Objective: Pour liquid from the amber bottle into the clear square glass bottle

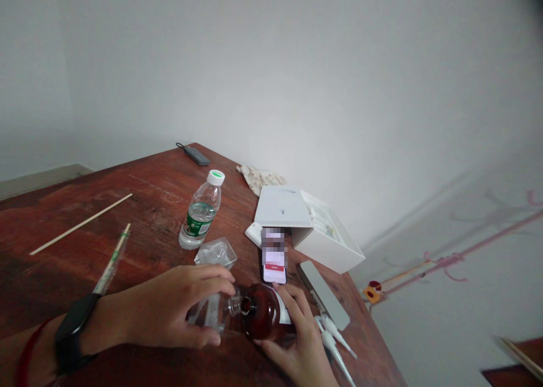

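Observation:
My left hand, with a black band on its wrist, curls its fingers around a clear plastic bottle. My right hand grips a dark brown bottle with a white label. Both bottles are tipped on their sides or nearly so, uncapped, their mouths close together; I cannot tell whether they touch. Much of the clear bottle is hidden behind my left hand. Just beyond them lie a crumpled clear plastic packet and a phone with its screen lit.
A capped water bottle stands upright on the wooden table. A white box sits beyond the phone, by the wall. Left lie a wooden stick and wrapped chopsticks; right, a silver slab and white earphones.

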`<action>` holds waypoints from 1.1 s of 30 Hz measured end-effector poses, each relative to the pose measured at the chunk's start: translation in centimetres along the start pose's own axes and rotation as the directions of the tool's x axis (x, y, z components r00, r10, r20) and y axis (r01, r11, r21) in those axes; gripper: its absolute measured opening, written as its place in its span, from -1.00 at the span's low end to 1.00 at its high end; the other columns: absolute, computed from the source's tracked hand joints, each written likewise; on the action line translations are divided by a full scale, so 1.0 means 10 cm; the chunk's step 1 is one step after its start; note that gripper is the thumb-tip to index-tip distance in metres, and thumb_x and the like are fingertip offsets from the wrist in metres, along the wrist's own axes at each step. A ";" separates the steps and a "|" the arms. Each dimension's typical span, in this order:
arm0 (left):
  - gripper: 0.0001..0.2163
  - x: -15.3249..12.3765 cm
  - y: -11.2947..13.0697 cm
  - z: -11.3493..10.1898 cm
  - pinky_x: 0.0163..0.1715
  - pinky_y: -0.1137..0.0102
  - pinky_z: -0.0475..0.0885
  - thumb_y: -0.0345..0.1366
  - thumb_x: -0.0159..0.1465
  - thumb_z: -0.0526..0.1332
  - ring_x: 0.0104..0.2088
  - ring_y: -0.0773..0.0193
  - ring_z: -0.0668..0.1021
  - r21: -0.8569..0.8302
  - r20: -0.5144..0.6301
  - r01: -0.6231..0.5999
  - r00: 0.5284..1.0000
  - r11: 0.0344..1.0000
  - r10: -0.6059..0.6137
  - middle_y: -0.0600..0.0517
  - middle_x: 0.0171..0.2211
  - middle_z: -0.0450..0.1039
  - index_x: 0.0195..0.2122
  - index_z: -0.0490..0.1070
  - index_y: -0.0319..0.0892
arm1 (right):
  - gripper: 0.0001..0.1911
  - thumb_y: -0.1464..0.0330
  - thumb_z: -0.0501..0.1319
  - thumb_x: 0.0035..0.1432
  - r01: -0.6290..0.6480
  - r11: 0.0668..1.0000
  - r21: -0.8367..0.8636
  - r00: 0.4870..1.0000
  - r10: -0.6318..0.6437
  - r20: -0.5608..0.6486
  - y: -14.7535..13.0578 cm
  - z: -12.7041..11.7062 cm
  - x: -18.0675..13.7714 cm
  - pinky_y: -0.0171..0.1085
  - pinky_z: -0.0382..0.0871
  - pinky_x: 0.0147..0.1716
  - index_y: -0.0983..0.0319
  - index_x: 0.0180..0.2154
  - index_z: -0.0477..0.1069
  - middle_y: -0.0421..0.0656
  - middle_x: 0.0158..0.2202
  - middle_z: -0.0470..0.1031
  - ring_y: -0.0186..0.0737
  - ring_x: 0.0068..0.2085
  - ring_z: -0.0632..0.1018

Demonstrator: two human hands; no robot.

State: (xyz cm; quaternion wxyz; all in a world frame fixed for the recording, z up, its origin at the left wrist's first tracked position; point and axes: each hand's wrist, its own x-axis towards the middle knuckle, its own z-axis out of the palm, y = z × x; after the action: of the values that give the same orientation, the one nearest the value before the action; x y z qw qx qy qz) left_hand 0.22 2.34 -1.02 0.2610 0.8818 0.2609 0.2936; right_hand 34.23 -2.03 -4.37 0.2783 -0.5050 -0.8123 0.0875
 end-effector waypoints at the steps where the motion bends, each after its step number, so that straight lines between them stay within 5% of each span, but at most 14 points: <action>1: -0.48 -0.01 0.00 0.00 0.21 0.21 0.49 -0.11 0.27 0.51 0.20 -0.09 0.62 -0.008 0.002 0.009 1.000 1.000 -0.009 -0.12 0.26 0.54 0.21 0.46 -0.07 | -0.08 0.38 0.53 0.07 0.002 1.000 0.001 1.000 -0.002 -0.005 0.00 0.00 0.00 -0.01 0.56 0.21 0.03 0.41 0.30 0.01 0.23 0.43 0.18 0.23 0.59; 9: -0.48 -0.02 0.05 0.00 0.05 0.26 0.54 -0.11 0.31 0.47 0.07 -0.07 0.69 -0.038 0.040 0.086 0.996 0.996 -0.085 -0.07 0.20 0.60 0.25 0.43 -0.01 | -0.09 0.37 0.53 0.04 0.001 1.000 0.007 0.999 0.000 -0.051 -0.04 0.02 0.01 -0.03 0.58 0.18 0.01 0.40 0.33 -0.01 0.20 0.46 0.18 0.20 0.61; 19: -0.48 -0.03 0.02 0.02 0.06 0.27 0.53 0.01 0.33 0.45 0.06 -0.04 0.69 -0.023 0.005 0.037 0.999 0.999 -0.037 -0.06 0.19 0.60 0.25 0.42 -0.01 | -0.18 0.43 0.45 0.09 0.013 1.000 -0.001 0.995 -0.013 -0.098 -0.11 0.01 0.01 -0.05 0.58 0.12 -0.01 0.36 0.34 -0.02 0.19 0.42 0.15 0.18 0.60; 33: -0.45 -0.01 0.05 -0.01 0.10 0.28 0.52 -0.07 0.30 0.51 0.12 -0.04 0.67 -0.033 0.074 0.085 0.994 0.996 -0.082 -0.05 0.23 0.58 0.26 0.42 -0.01 | -0.17 0.45 0.43 0.09 0.079 0.985 -0.151 0.986 -0.099 -0.131 -0.12 -0.06 -0.01 -0.03 0.61 0.10 -0.02 0.36 0.34 -0.01 0.21 0.39 0.14 0.16 0.61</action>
State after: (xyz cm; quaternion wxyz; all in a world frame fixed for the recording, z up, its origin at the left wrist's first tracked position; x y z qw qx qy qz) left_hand 0.27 1.99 -0.68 0.2982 0.8754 0.2826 0.2547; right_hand 33.67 -2.71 -3.42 0.3001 -0.4919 -0.8171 -0.0194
